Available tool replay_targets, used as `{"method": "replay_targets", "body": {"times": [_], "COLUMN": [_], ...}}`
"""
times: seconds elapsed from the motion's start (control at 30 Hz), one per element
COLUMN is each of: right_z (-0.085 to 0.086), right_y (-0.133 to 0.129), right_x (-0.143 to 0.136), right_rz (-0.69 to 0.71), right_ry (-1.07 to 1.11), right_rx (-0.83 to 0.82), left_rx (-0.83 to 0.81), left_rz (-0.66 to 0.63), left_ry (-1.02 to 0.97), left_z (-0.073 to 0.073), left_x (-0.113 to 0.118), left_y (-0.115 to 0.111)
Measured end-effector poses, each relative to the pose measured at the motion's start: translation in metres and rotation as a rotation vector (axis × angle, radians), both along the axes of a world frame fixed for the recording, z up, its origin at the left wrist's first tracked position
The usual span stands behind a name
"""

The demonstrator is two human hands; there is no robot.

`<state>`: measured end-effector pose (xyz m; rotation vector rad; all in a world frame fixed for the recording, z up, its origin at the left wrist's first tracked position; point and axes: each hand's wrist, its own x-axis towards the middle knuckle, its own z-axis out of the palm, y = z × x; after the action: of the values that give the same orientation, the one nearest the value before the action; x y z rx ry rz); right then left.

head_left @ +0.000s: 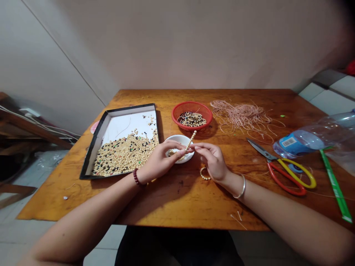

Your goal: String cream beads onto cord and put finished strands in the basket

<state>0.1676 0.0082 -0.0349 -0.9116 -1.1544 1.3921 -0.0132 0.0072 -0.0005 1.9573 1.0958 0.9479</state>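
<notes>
A short string of cream beads (191, 139) slants up from between the fingertips of my left hand (162, 159), which is closed on it. My right hand (212, 159) has thumb and forefinger pinched together at the lower end of the string, where a thin cord seems to run; the cord itself is hard to make out. Beneath the fingertips sits a small white bowl (189, 157) with some beads inside, partly hidden by my left hand. A beaded ring (204, 176) of cream beads lies on the table beside my right hand, which covers part of it.
A black-edged tray (85, 166) of loose beads (124, 153) stands at left. Behind the bowl is a red basket (206, 125) with darker beads. Tangled pink cord (244, 114), scissors (283, 168), a plastic bottle (301, 140) and a green strip (334, 184) lie at right on the wooden table (166, 207).
</notes>
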Motion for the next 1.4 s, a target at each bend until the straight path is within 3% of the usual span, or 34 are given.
{"method": "replay_targets", "body": {"times": [0.33, 0.5, 0.97, 1.23, 1.4], "right_z": [0.003, 0.004, -0.005, 0.021, 0.028], "right_y": [0.003, 0.004, 0.009, 0.012, 0.015], "right_x": [0.000, 0.000, -0.002, 0.010, 0.016], "right_rz": [0.023, 0.133, 0.048, 0.023, 0.001], "right_ry": [-0.059, -0.176, 0.124, 0.225, 0.129], "right_rx": [0.006, 0.105, -0.115, -0.198, -0.031], "left_rx": [-0.109, -0.136, -0.043, -0.011, 0.032], "left_rz": [0.071, 0.076, 0.111, 0.081, 0.064], "left_ry": [0.002, -0.050, -0.069, -0.012, 0.044], "left_z": [0.002, 0.001, -0.007, -0.003, -0.003], "left_x": [-0.001, -0.001, -0.001, 0.001, 0.001], "left_y": [0.001, 0.002, 0.006, 0.005, 0.004]}}
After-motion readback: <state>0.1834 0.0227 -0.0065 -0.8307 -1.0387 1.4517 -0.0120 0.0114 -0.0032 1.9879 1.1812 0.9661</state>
